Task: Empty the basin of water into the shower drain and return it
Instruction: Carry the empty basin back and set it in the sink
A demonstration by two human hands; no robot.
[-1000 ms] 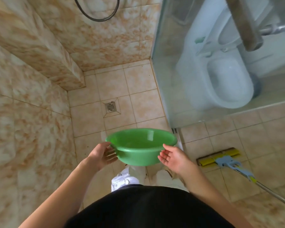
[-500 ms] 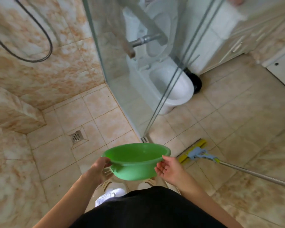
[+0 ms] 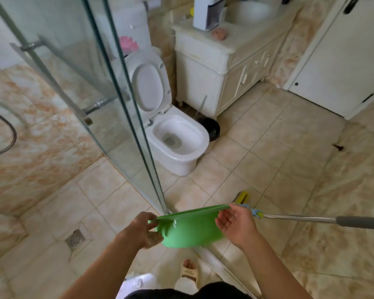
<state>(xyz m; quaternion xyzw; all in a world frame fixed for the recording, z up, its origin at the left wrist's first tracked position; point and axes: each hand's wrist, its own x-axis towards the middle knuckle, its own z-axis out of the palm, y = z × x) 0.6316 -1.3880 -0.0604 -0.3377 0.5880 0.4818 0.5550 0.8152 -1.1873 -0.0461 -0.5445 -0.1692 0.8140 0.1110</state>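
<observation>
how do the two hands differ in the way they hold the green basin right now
The left hand pinches the rim of the green basin, thumb on top and fingers curled beneath; the right hand lies flat and open against the side wall, palm showing. The left hand sits lower, at the dipped edge; the right is by the raised edge. The left looks shaded, the right lit. Both touch the basin, one on each side.

The beige square-tiled floor (image 3: 268, 134) carries every fixture in view. A square metal drain grate (image 3: 75, 240) is set flush into the shower section at lower left. A white ceramic toilet (image 3: 177, 145) stands beside the glass shower partition (image 3: 125, 117). A black round bin (image 3: 211, 128) sits between the toilet and the cream cabinet vanity (image 3: 216, 67). A mop with a yellow sponge head (image 3: 243, 197) lies flat at right, its metal handle extending rightward.
</observation>
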